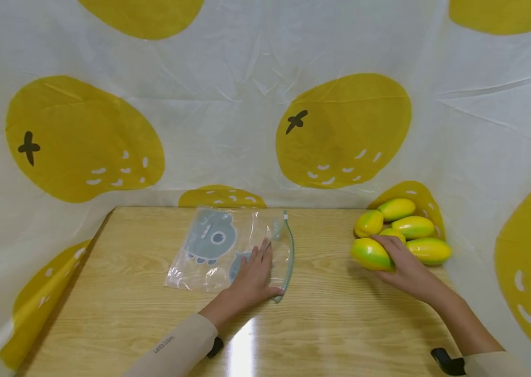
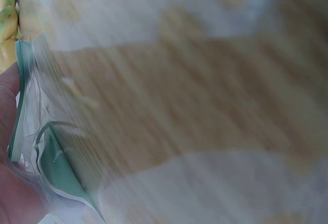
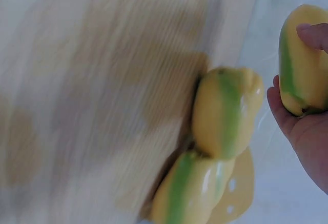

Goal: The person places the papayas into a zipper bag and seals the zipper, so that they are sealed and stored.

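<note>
The right hand (image 1: 404, 264) grasps one yellow-green fruit (image 1: 368, 255), thumb and fingers round it, at the near left of the pile; the right wrist view cuts off part of both at its edge. One fruit (image 1: 396, 234) in the pile is mostly hidden behind that hand. The left hand (image 1: 253, 275) lies with fingers extended on a clear plastic bag (image 1: 220, 277), partly covering the smaller of its printed monsters; its fingertips cannot be made out in the left wrist view, where the bench is blurred.

Six fruits can be counted: one grasped, five grouped at the bench's far right corner. There is one bag, flat near the middle of the far edge, with two monster prints and one green zip strip (image 1: 291, 262) on its right side. Two pale sleeves (image 1: 176, 345) are cut off by the frame.

The bench (image 1: 331, 324) is wood-grained and shiny, with white cloth (image 1: 232, 136) printed with big yellow fruit shapes around it.
</note>
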`<state>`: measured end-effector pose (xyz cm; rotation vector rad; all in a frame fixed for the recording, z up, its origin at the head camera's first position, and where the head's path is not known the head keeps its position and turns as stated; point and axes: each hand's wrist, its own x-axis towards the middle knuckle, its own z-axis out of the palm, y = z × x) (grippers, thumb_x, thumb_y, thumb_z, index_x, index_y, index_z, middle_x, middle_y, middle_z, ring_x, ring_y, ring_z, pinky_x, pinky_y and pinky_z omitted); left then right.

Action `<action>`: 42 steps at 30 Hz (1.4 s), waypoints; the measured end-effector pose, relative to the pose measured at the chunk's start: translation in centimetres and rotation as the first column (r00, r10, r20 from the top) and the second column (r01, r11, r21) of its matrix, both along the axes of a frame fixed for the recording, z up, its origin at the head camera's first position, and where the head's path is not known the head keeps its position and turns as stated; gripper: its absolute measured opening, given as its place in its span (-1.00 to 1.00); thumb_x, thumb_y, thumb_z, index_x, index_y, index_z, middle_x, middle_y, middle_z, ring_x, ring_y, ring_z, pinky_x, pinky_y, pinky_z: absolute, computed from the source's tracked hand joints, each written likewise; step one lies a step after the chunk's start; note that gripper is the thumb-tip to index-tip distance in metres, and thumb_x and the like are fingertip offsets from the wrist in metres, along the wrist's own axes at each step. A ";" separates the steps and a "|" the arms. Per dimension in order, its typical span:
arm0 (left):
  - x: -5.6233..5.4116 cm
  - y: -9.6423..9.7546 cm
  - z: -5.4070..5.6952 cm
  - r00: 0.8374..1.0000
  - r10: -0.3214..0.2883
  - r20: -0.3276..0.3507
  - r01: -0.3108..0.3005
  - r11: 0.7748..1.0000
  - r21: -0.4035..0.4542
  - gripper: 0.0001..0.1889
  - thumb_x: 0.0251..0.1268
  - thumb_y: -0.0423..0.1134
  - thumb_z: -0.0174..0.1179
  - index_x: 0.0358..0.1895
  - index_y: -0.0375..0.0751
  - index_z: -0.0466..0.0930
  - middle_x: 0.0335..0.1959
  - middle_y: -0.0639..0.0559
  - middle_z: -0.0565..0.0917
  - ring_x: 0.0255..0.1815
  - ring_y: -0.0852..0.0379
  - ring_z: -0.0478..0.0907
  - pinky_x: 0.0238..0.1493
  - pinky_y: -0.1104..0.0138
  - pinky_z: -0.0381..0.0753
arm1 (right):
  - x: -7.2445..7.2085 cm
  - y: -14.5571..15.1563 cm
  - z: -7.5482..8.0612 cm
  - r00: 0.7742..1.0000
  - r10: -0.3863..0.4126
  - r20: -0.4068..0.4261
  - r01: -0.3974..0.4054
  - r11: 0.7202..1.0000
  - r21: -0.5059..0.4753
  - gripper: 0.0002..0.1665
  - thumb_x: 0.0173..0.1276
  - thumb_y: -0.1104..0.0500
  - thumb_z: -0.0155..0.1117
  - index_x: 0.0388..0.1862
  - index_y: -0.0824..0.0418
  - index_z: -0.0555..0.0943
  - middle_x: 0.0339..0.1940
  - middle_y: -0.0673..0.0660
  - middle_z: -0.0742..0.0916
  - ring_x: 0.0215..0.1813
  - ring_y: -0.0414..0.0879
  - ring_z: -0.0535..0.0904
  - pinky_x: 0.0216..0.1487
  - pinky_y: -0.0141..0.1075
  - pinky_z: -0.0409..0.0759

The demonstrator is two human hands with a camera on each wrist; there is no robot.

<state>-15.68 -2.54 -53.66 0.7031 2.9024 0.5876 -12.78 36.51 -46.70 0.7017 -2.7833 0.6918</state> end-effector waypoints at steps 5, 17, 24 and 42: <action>0.0 -0.1 0.0 1.000 0.000 -0.015 -0.001 1.000 -0.006 0.35 0.03 0.32 0.50 0.68 -0.32 -0.16 0.74 -0.18 -0.21 0.67 -0.37 -0.01 0.45 -0.42 0.17 | -1.4 -2.3 0.1 0.992 0.039 0.119 -0.036 0.999 -0.029 0.01 0.19 0.39 0.51 0.58 0.31 0.23 0.35 0.38 0.46 0.28 0.26 0.47 0.16 0.27 0.52; 0.1 -0.1 0.2 1.000 -0.001 -0.014 0.001 1.000 -0.012 0.35 0.03 0.30 0.51 0.68 -0.31 -0.15 0.74 -0.18 -0.21 0.67 -0.37 0.00 0.45 -0.41 0.17 | -4.9 -7.0 -0.5 0.954 0.158 0.255 -0.148 0.987 -0.059 0.04 0.24 0.48 0.26 0.66 0.28 0.06 0.43 0.42 0.33 0.38 0.31 0.41 0.29 0.29 0.46; 0.0 -0.1 0.2 1.000 -0.009 -0.023 0.008 1.000 -0.022 0.35 0.03 0.32 0.50 0.68 -0.31 -0.15 0.74 -0.18 -0.22 0.66 -0.38 0.01 0.46 -0.40 0.17 | -6.5 -9.7 -0.6 0.932 0.271 0.241 -0.262 0.963 -0.067 -0.08 0.40 0.39 0.28 0.61 0.41 0.04 0.45 0.42 0.36 0.43 0.29 0.39 0.42 0.26 0.38; -0.1 0.3 0.0 0.999 0.010 -0.039 -0.010 1.000 0.008 0.36 -0.05 0.25 0.58 0.67 -0.29 -0.10 0.74 -0.16 -0.27 0.68 -0.35 -0.02 0.45 -0.38 0.23 | -8.3 -13.8 -2.7 0.944 0.263 0.200 -0.253 0.965 -0.072 -0.20 0.34 0.23 0.49 0.47 0.37 0.35 0.35 0.38 0.51 0.35 0.24 0.51 0.38 0.18 0.49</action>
